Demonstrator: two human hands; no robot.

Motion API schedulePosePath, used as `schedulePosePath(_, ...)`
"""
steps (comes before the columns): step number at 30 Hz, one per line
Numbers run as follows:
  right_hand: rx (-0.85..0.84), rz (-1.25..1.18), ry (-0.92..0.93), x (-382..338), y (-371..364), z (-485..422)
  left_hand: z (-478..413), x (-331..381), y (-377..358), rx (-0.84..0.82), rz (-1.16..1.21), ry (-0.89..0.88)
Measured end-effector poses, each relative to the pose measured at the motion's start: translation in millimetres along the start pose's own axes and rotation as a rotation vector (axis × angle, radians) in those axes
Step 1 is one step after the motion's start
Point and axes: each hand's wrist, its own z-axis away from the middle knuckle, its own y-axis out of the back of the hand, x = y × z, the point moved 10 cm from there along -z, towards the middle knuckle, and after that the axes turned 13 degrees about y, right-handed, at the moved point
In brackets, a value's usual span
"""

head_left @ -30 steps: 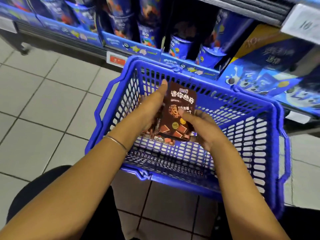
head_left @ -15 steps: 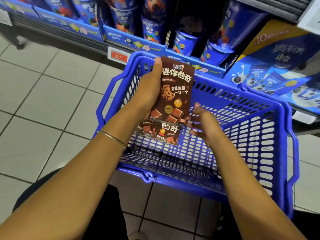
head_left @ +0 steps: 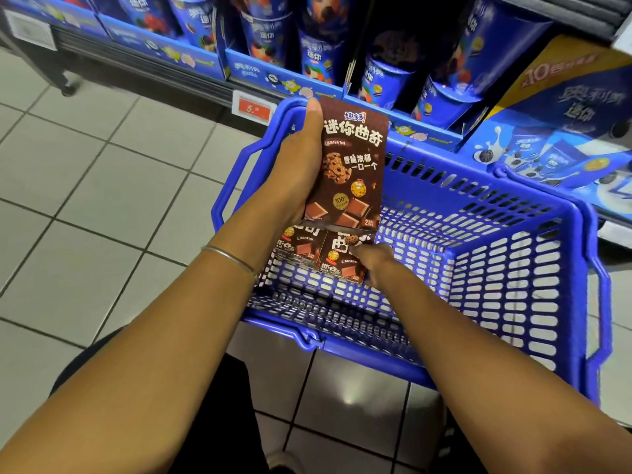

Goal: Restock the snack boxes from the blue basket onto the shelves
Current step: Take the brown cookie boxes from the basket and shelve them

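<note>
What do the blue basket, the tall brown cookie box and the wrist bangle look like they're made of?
Blue basket: moulded plastic, glossy, slotted walls. Tall cookie box, held in the left hand: printed cardboard, slight sheen, crisp folded edges. Bangle: probably metal, thin and silvery with a bright glint. Right hand grips a smaller matching box.

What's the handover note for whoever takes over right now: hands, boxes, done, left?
Left hand: grips a tall brown cardboard snack box, upright over the blue plastic basket.
Right hand: down in the basket, pinching a small brown cardboard snack box; a second small brown box lies beside it.
Done: tall box picked up. No brown box shows on the shelf in view, which holds blue tubs.
Left: shelve the tall box, then the two small ones.
</note>
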Motion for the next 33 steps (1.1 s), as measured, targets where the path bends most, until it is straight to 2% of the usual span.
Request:
schedulePosePath(7,0.045,-0.095,0.079,-20.8,36.2,24.4,-3.1,0.7,5.6,0.014,-0.047,0.013)
schedulePosePath(12,0.091,-0.219,0.259,-56.8,80.6,65.2,-5.7,11.3,10.2,0.122,-0.174,-0.062)
schedulePosePath(15,0.071,-0.321,0.346,-71.5,97.8,87.2,-3.3,14.9,10.9,0.187,-0.264,-0.125)
schedulePosePath(21,0.001,-0.473,0.485,-103.7,90.7,114.7,-1.3,9.2,2.9,0.187,-0.335,-0.134)
schedulePosePath(26,-0.048,-0.432,0.493,-124.1,56.3,120.3,3.9,4.8,-8.1,0.09,-0.206,-0.124)
schedulePosePath(30,-0.135,-0.465,0.454,-133.5,29.0,123.7,9.7,-5.6,-26.3,-0.144,-0.079,-0.069)
schedulePosePath(33,-0.155,-0.511,0.453,-142.4,25.4,124.5,17.2,3.1,-21.4,-0.145,0.019,-0.13)
